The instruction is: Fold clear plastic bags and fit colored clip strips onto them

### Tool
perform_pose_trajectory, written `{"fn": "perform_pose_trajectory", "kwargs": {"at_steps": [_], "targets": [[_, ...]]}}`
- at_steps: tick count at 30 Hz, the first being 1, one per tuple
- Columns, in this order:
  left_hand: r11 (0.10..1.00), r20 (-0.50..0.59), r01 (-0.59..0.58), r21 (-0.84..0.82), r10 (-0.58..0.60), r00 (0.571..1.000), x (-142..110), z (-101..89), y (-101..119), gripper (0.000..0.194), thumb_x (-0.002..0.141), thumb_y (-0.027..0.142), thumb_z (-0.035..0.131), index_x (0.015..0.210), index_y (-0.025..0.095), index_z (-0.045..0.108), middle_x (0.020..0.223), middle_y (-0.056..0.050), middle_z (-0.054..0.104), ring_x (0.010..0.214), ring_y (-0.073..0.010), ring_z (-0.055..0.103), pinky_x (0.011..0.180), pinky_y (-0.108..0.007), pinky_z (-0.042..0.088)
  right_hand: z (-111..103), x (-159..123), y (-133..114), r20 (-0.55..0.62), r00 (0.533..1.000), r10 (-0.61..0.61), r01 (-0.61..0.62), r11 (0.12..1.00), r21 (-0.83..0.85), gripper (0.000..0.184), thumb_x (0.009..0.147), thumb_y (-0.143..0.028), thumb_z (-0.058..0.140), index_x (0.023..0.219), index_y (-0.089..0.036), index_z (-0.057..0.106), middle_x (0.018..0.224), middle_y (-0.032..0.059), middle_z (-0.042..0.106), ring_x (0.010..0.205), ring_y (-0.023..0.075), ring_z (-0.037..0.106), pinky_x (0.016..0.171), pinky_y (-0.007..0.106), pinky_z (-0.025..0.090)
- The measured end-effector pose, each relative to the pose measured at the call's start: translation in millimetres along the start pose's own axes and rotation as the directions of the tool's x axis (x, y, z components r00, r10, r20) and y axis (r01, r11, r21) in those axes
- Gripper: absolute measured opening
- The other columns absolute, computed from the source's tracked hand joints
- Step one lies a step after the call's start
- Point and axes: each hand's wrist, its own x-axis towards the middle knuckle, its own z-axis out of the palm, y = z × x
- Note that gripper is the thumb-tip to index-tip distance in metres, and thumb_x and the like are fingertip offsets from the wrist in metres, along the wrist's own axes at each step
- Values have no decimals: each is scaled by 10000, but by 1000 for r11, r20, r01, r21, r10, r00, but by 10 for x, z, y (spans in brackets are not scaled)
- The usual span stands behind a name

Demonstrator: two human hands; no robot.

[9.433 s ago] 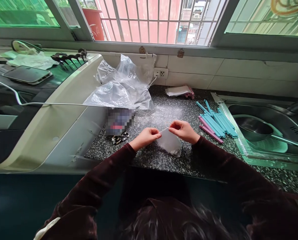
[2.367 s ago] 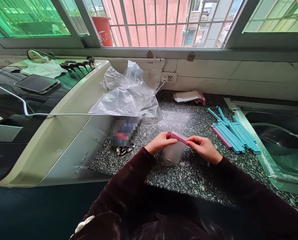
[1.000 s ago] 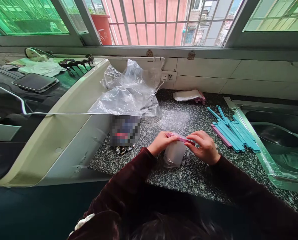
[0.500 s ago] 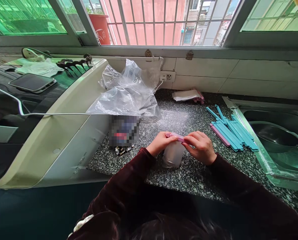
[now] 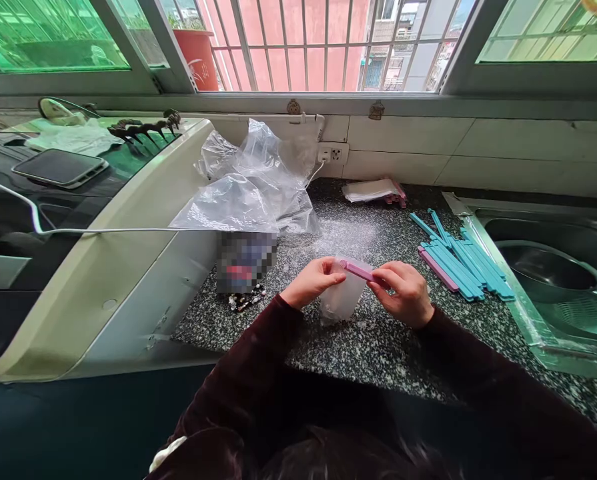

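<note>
A small frosted plastic bag [image 5: 343,302] hangs in front of me over the counter. Across its top lies a pink bag clip [image 5: 360,271], slanting down to the right. My left hand [image 5: 312,283] pinches the bag's upper left edge beside the clip's hinged end. The fingers of my right hand [image 5: 403,293] are closed on the clip's right end. To the right, several turquoise bag clips [image 5: 461,263] lie in a loose pile with a pink clip [image 5: 437,269] along its left side.
Crumpled clear plastic bags [image 5: 258,183] lie at the back left, by a wall socket [image 5: 334,154]. Flat bags with pink edges [image 5: 373,191] rest near the wall. A sink [image 5: 568,267] is on the right, a washing machine [image 5: 128,247] on the left. Small beads [image 5: 245,300] sit below a blurred patch.
My left hand has shifted left off the clip's end onto the bag's edge. The clip now slants more, with its hinged end exposed, and the bag has risen slightly.
</note>
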Motion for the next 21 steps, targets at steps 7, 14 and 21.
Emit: {"fn": "perform_pose_trajectory", "kwargs": {"at_steps": [7,14,21], "targets": [[997,16,55,-51,-54,998,-29,1,18,438,493,390,840,753,89,656,698,-19,615,638,-96,499,623,-218,341,61,-27,-7,56,998,-2,0,999,36,84,837,-240,560,841,-190,627,741,41,638,680,148,552,638,271,437],[999,0,6,34,-6,1000,-31,44,23,482,555,498,781,798,97,668,741,-32,624,675,-109,496,637,-230,359,67,-48,9,87,996,6,-4,1000,-26,127,849,-256,538,860,-190,646,761,49,651,691,152,557,640,282,415],[999,-98,2,-42,-6,995,46,50,-100,581,577,706,648,616,133,561,566,21,488,551,-81,408,524,-222,316,55,-44,0,74,996,-47,52,996,-67,112,848,-245,545,850,-183,638,756,40,661,681,145,550,624,281,382]]}}
